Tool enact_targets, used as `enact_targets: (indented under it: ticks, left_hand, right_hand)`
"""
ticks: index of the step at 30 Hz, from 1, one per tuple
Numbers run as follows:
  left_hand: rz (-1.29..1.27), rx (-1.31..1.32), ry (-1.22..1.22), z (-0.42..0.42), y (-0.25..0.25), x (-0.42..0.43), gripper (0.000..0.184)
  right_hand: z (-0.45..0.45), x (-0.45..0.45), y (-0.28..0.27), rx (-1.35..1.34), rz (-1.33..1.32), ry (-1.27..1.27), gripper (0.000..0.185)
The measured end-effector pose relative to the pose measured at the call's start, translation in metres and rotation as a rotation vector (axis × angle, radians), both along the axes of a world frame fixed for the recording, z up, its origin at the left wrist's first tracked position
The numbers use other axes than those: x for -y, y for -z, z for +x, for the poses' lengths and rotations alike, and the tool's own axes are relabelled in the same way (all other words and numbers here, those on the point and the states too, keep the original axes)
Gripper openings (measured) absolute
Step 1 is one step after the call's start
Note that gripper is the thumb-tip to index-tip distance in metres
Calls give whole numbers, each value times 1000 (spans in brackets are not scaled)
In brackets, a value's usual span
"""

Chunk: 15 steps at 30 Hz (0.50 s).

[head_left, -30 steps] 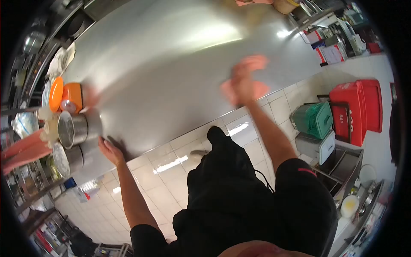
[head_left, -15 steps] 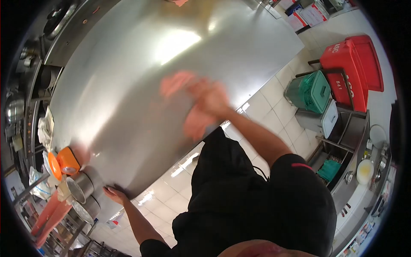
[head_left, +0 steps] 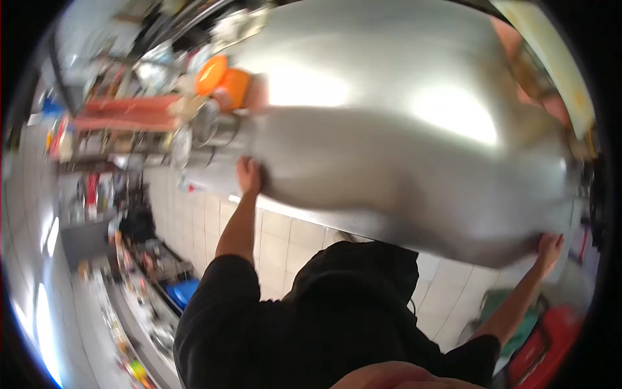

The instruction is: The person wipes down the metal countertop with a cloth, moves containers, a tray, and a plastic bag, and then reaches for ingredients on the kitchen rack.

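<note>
My left hand (head_left: pixel 248 176) rests on the front edge of a steel table (head_left: pixel 363 155), toward its left end. Its fingers look stretched out over the surface, though somewhat blurred, and nothing shows in them. Far to the right, my right hand (head_left: pixel 550 250) touches the same table near its right corner. The fingers there seem slightly apart, and no cloth is visible in or under them. Left of my left hand stand metal pots (head_left: pixel 206 123), smeared by motion.
An orange container (head_left: pixel 231 89) sits at the table's back left, near reddish slabs (head_left: pixel 129 113) on a rack. Pinkish pieces (head_left: pixel 508 39) and a pale board (head_left: pixel 551 55) lie at the far right. A green bin (head_left: pixel 512 318) and a red bin (head_left: pixel 541 350) stand below right.
The view has swung left. My right hand, blurred over the table with pink cloth earlier, now touches the table's right end without visible cloth. My left hand stays at the table's left part.
</note>
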<state>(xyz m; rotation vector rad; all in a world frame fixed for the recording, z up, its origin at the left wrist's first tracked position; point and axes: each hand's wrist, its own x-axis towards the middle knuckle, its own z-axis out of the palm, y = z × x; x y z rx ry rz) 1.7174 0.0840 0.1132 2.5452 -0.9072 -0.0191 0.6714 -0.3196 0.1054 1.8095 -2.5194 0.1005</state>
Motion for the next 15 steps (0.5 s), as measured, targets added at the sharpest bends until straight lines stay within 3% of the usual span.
enact_targets:
  ticks: [1, 2, 4, 7, 9, 12, 15]
  left_hand:
    - [12, 66, -11, 7, 11, 0, 64]
    - [-4, -24, -49, -6, -18, 10, 64]
    - [-17, -36, -26, 0, -29, 11, 62]
    - [-159, -203, -56, -16, -53, 10, 59]
    - [-271, -273, -70, -7, -63, -1, 58]
    - [-511, -261, -75, 21, -66, -20, 53]
    - [-818, -522, -311, 67, -77, -46, 46]
  right_hand:
    - [31, 11, 6, 6, -43, -51, 41]
    - [66, 19, 12, 14, -92, -111, 40]
    - [165, 19, 25, 135, -255, -302, 39]
    - [346, -17, -4, 285, -595, -684, 41]
    - [444, -57, -6, 288, -523, -944, 45]
    - [576, -145, -50, 519, -317, -1174, 52]
    - [669, -216, -75, 662, -218, -1339, 54]
